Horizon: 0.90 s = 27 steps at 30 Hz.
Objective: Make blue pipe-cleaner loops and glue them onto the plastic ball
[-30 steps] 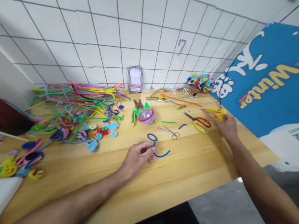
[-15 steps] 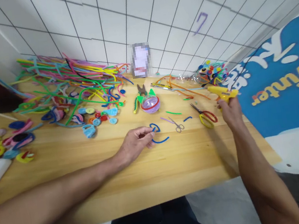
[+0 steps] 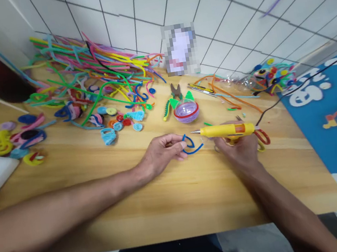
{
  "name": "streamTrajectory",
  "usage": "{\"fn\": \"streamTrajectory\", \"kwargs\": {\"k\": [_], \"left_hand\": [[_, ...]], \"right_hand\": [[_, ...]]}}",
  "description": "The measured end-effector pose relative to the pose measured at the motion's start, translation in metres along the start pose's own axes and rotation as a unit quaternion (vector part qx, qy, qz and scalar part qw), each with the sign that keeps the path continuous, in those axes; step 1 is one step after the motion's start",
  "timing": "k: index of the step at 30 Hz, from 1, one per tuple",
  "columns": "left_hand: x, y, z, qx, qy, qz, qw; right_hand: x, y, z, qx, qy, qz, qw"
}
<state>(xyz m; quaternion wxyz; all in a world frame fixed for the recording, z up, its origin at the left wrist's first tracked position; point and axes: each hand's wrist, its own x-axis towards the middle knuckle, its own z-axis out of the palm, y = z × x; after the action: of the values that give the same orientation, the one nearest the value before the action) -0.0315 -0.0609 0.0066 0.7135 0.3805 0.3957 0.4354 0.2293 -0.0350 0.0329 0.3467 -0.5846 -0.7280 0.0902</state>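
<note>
Between the fingertips of my left hand [image 3: 167,148] is a bent blue pipe cleaner [image 3: 195,150], with a loop at the fingers and a free end curving to the right. My right hand [image 3: 243,148] is wrapped round a yellow hot glue gun [image 3: 228,130], its metal nozzle pointing left at the blue pipe cleaner, a short gap away. Beyond the hands sits a purple coiled bowl shape [image 3: 187,112] with a red rim and green ear-like points. Scissors with red and yellow handles [image 3: 263,136] lie partly hidden behind my right hand.
A heap of coloured pipe cleaners [image 3: 107,63] lies along the wall, with small finished shapes [image 3: 120,123] in front. Pliers [image 3: 176,92] lie behind the bowl shape. A phone [image 3: 180,51] leans on the tiles. The glue gun's black cord [image 3: 302,81] runs off right.
My right hand has brought the glue gun from the right side of the table leftward, close to the blue pipe cleaner. My left hand keeps its pinch. The camera view has shifted.
</note>
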Motion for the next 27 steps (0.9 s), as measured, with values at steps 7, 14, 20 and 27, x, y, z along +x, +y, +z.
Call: {"fn": "streamTrajectory", "kwargs": {"k": [7,14,20,27], "left_hand": [[0.001,0.001,0.001,-0.022,-0.009,-0.007,1.0],[0.0,0.001,0.001,-0.024,-0.008,-0.006,1.0],[-0.001,0.001,0.002,-0.022,-0.008,-0.005,1.0],[-0.001,0.002,0.004,-0.026,0.001,-0.003,1.0]], "right_hand": [[-0.003,-0.005,-0.002,-0.057,0.028,-0.097,0.993],[-0.003,-0.008,-0.004,-0.114,0.029,-0.107,0.987],[-0.004,-0.007,-0.003,-0.108,0.027,-0.112,0.987],[-0.006,-0.01,-0.002,-0.095,0.039,-0.109,0.989]]}}
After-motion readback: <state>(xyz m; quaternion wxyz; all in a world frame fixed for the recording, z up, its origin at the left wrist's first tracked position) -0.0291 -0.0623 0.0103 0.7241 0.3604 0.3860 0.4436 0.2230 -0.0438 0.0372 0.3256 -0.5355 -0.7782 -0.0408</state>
